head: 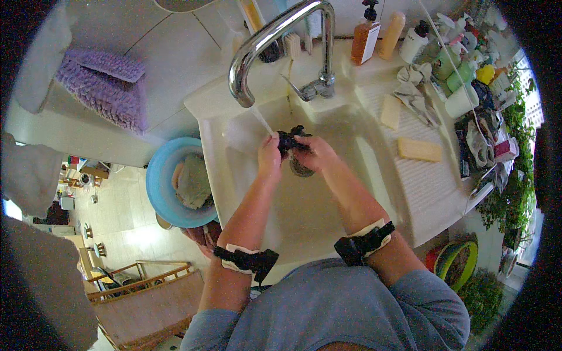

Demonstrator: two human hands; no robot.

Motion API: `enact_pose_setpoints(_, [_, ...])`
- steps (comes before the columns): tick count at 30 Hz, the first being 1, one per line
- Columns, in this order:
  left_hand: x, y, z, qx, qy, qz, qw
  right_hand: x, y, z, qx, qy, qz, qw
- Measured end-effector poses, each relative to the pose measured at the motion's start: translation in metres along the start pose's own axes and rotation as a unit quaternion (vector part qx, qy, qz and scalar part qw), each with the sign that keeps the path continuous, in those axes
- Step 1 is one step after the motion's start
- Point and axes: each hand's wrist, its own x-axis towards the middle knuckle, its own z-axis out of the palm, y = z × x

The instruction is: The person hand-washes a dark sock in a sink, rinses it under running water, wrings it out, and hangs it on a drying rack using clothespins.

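Observation:
Over a cream laundry sink (246, 210), both hands grip one bunched piece of dark wet cloth (290, 138). My left hand (269, 154) pinches its left end, right where the stream of water (262, 119) comes down. At the cloth's other side my right hand (314, 153) has its fingers curled around it. The water runs from the chrome gooseneck faucet (281, 30), whose spout hangs above and left of the hands. Partly hidden below my right hand is the drain (302, 168).
A blue basin (159, 184) holding greyish cloth stands left of the sink. On the ribbed washboard at right lie two yellowish soap bars (419, 149) (390, 112) and a crumpled pale cloth (416, 94). An amber pump bottle (365, 40) and other bottles line the back. A purple chenille cloth (103, 87) hangs left.

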Motion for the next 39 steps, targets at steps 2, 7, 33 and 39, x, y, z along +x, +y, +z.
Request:
enact_pose_setpoints(2, [0.018, -0.012, -0.003, -0.126, 0.031, -0.032, 0.991, -0.007, 0.010, 0.000, -0.032, -0.030, -0.021, 0.999])
enact_pose_setpoints(7, [0.047, -0.013, -0.006, -0.242, 0.162, -0.113, 0.950, -0.020, 0.032, 0.005, 0.026, 0.019, 0.016, 0.999])
enact_pose_setpoints(33, [-0.062, 0.014, -0.032, 0.122, -0.037, -0.041, 0.991, 0.032, 0.032, -0.003, 0.102, -0.021, -0.042, 0.994])
enact_pose_setpoints(39, [-0.049, -0.009, -0.035, 0.194, -0.084, -0.002, 0.977, 0.033, 0.036, -0.011, -0.011, 0.059, -0.127, 0.990])
